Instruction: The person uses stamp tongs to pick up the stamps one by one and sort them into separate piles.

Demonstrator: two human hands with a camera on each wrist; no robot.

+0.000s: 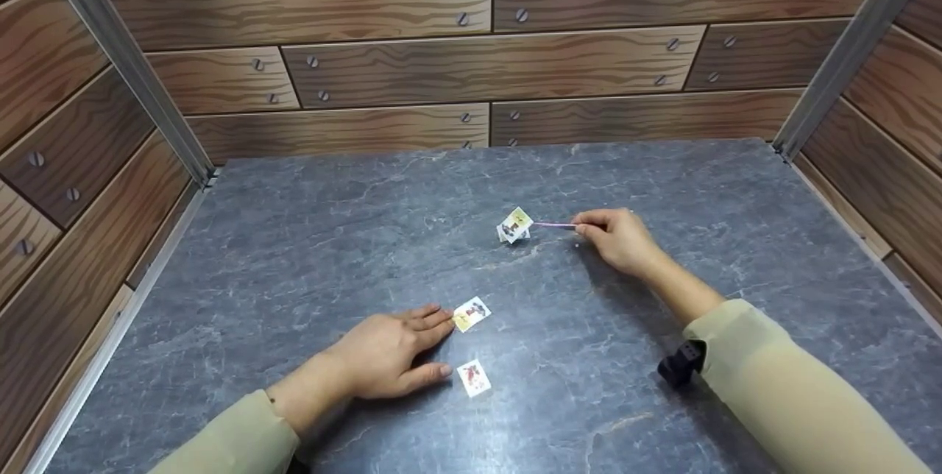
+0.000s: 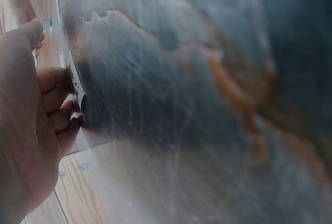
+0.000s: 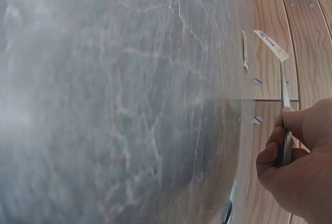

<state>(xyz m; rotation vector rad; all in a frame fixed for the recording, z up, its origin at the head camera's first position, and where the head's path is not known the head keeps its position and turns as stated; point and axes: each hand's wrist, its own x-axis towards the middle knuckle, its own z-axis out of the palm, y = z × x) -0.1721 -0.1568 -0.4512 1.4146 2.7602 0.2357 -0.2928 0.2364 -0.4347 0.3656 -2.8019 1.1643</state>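
My right hand pinches slim tweezers between thumb and fingers. At the tweezers' tips hangs a small stamp, which the right wrist view shows raised and tilted. Partly hidden behind it in the head view, another stamp lies on the table. My left hand rests on the table, its fingers extended. Those fingertips touch the edge of a second picture stamp, whose toothed border shows in the left wrist view. Just off the left thumb lies a third flat stamp.
The dark grey marbled tabletop is bounded by wood-patterned panels at the back and both sides. Metal posts stand in the back corners. A black strap device sits at the right sleeve's cuff.
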